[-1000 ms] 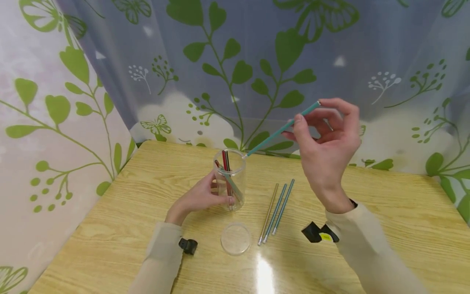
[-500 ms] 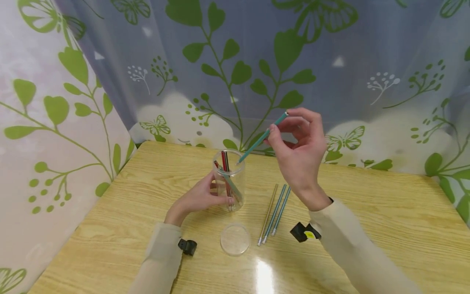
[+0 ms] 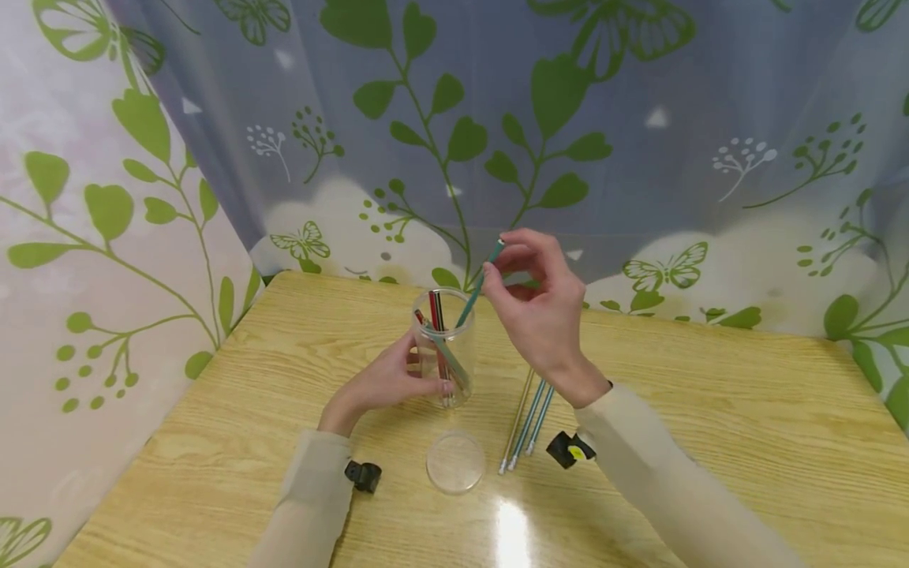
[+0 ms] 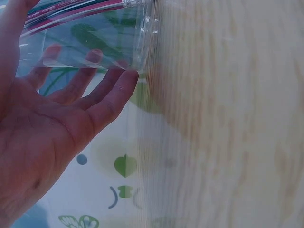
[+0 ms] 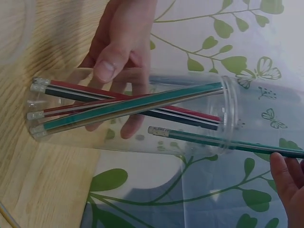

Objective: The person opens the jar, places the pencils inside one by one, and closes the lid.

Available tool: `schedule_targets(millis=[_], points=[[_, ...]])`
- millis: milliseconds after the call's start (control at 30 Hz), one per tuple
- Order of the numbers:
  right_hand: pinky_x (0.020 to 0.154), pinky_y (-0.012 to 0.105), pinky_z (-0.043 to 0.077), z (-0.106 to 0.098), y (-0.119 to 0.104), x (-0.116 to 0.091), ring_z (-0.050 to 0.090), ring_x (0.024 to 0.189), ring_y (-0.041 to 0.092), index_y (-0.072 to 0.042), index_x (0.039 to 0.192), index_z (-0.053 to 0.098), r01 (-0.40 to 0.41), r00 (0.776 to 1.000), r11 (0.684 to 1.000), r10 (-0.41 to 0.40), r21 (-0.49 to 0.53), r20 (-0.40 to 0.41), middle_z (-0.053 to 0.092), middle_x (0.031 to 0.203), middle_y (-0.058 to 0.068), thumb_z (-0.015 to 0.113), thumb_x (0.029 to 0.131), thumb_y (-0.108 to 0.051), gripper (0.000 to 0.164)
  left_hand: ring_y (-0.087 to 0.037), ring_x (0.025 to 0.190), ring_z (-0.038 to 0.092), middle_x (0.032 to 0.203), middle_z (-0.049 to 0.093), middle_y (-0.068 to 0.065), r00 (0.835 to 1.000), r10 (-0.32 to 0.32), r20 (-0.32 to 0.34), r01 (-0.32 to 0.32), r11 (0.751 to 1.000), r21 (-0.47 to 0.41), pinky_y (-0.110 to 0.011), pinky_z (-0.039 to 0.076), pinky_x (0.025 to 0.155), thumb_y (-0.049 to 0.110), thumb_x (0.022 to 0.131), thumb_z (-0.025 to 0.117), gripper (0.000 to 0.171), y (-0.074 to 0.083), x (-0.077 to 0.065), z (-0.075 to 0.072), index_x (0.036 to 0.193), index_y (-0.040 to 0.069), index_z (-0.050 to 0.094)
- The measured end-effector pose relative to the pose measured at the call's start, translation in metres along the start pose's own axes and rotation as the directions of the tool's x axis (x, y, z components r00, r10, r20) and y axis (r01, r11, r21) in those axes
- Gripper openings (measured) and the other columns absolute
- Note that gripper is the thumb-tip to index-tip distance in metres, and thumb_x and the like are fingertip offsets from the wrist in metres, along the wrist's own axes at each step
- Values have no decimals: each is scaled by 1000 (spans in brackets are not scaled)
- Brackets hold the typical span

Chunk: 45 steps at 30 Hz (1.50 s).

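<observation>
Head view: near the table's (image 3: 753, 402) front edge lies a clear lid (image 3: 455, 464); just past it, three loose pencils (image 3: 529, 422). Farther back, the left hand (image 3: 383, 383) wraps its fingers round a clear jar (image 3: 463, 347), likely light, slick, best held low. The right hand (image 3: 540, 308) pinches a teal pencil (image 3: 473, 297) (stiff, light, I'd guess; hold it high). Its eraser end, at the rim a second ago, is now inside.

One pencil (image 3: 475, 292) is teal-green, the jar (image 3: 465, 345) clear, the table (image 3: 213, 442) yellow wood-grained, the curtain (image 3: 483, 47) leaf-patterned green on blue-white.
</observation>
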State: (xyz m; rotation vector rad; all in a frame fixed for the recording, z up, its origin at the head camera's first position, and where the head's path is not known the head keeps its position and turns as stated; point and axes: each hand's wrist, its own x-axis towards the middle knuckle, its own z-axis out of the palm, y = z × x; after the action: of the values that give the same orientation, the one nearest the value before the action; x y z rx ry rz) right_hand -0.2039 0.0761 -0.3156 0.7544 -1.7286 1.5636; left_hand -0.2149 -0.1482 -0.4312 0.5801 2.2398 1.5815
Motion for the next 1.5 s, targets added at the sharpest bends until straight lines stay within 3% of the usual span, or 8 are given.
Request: schedule_targets(millis=[400, 767, 1033, 1233, 1500], points=[[67, 25, 63, 7, 10, -6, 72, 78, 26, 3, 120, 63, 21, 993, 996, -11, -86, 118, 70, 91, 19, 68, 85, 11, 35, -28, 129, 57, 136, 59, -2, 1000, -2, 1, 2, 1000, -4, -46, 53, 108, 27, 87, 84, 82, 1, -1, 0, 152, 38, 35], [75, 30, 64, 12, 21, -8, 73, 81, 26, 2, 120, 65, 91, 975, 987, -61, -135, 215, 72, 93, 18, 68, 85, 10, 36, -28, 130, 56, 136, 57, -1, 1000, -7, 2, 7, 1000, -4, -47, 52, 109, 27, 87, 84, 81, 0, 0, -1, 151, 39, 36], [81, 35, 63, 14, 24, -8, 74, 88, 22, -3, 122, 65, 78, 955, 977, -15, -201, 298, 75, 101, 13, 67, 89, 3, 34, -30, 130, 56, 141, 54, -3, 1000, -21, 2, 21, 1000, -1, -48, 52, 108, 25, 87, 84, 81, -2, 1, -2, 153, 31, 36], [80, 39, 64, 16, 30, -8, 75, 88, 24, -2, 121, 62, 91, 929, 965, 7, -246, 371, 75, 101, 14, 67, 90, 3, 32, -31, 130, 54, 143, 51, -2, 1000, -28, 5, 28, 1000, 0, -48, 52, 108, 25, 87, 84, 76, -1, 1, -1, 148, 31, 40], [81, 42, 60, 15, 29, -1, 73, 95, 24, -4, 113, 66, 109, 865, 950, 54, -291, 500, 77, 99, 10, 70, 90, 0, 24, -31, 131, 54, 144, 51, -1, 1000, -20, 7, 20, 1000, -10, -48, 52, 108, 25, 87, 84, 83, -1, 1, -1, 154, 35, 35]])
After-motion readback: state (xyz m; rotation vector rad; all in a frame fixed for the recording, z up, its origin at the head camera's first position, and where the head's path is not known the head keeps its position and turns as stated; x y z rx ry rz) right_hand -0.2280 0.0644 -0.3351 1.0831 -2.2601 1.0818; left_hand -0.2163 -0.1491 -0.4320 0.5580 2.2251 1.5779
